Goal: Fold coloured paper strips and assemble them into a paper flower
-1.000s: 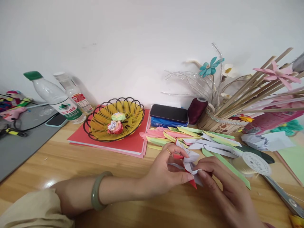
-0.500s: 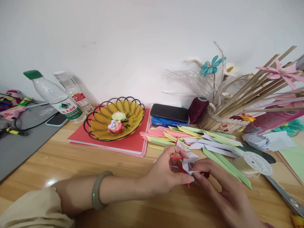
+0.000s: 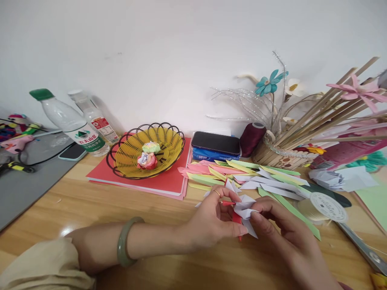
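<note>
A: So, entry. Both hands work one folded paper piece [image 3: 243, 207], white with red showing, held just above the surface [image 3: 90, 201] in front of the pile of paper strips [image 3: 242, 173].

B: Grip state?

A: Left hand [image 3: 211, 219] is pinched closed on the piece's left side, thumb under, forefinger on top. Right hand [image 3: 284, 233] is also closed on it, thumb tip pressing the white flap from the right.

B: Advice for the fold?

A: My judgement: anchor with the left pinch, and let the right thumb run the crease slowly along the edge, so that the thin paper does not buckle. The points look sharp and easily crushed.

B: Materials nearby?

A: Strips are flat, matte, pointed, in pink, green, yellow and white. A yellow wire basket [image 3: 121, 161] holds two small paper flowers and stands on red card sheets. A glossy spool [image 3: 323, 201] lies near the right hand. The surface is shiny pale wood.
</note>
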A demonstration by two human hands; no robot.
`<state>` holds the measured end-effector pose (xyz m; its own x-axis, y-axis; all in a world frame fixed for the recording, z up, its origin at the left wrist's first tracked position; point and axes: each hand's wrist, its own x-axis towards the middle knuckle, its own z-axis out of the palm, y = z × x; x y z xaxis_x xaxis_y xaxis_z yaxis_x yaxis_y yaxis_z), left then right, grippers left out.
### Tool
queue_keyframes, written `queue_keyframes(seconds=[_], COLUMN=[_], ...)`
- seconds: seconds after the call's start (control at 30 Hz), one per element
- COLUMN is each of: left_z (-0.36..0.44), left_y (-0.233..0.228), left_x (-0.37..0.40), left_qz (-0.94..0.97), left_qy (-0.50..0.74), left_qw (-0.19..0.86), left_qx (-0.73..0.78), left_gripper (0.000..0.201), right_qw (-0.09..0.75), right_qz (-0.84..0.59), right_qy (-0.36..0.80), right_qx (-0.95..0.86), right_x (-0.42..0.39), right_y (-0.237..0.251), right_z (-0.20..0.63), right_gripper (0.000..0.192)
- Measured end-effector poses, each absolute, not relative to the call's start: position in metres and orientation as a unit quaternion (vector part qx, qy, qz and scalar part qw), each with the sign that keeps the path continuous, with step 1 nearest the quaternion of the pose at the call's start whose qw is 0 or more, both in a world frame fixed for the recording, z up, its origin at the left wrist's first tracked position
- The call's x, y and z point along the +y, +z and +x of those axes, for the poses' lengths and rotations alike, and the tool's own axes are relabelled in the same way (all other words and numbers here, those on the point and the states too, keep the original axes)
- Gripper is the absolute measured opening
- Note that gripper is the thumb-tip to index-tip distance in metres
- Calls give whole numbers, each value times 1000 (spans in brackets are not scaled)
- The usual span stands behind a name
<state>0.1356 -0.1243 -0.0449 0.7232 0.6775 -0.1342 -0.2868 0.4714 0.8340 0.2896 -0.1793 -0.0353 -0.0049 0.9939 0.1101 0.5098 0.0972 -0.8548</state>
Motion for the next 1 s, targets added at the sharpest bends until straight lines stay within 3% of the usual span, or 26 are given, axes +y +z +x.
queue_keyframes(seconds=[1.0], left_z=[134], left_y=[-47], left_x=[-123], left_qz=[407], left_qy=[271], left_qw=[846], left_qx=[211], left_gripper=[46], right_qw=[419], right_qz=[-606], right_qy=[271], right_qx=[-619], right_x=[-178], right_y=[-36], right_z=[293], right_gripper=[16])
